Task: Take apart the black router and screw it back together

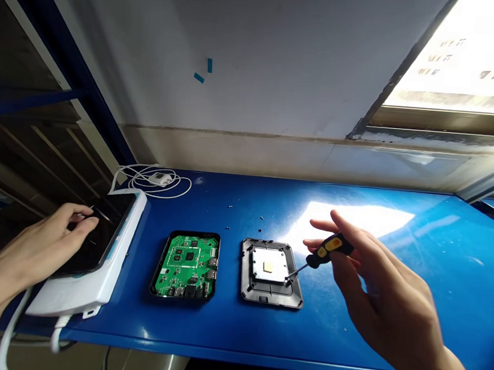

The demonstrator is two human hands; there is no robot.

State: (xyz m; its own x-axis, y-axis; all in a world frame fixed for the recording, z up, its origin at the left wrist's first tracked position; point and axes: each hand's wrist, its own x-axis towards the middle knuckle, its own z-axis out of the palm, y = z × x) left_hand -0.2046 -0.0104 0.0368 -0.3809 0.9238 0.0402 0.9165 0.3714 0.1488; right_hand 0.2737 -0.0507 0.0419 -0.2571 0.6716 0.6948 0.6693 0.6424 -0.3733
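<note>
My right hand (385, 290) holds a screwdriver (331, 248) with a black and yellow handle between thumb and fingers, other fingers spread. Its thin shaft slants down left to the corner of a white metal plate (259, 259), which has a small yellowish pad (268, 267). This plate sits inside a black plastic cover (248, 293). My left hand (63, 240) is above a black-screened phone (112, 215), thumb and forefinger nearly together; whatever they may pinch is too small to make out. Between the hands lies an open black case with a green circuit board (186, 262).
Several tiny screws (227, 227) lie on the blue table (228, 330) behind the two case halves. The phone rests on a white device (96, 287) with cables at its front. A coiled white cable with a plug (160, 179) lies at the back left, near the wall.
</note>
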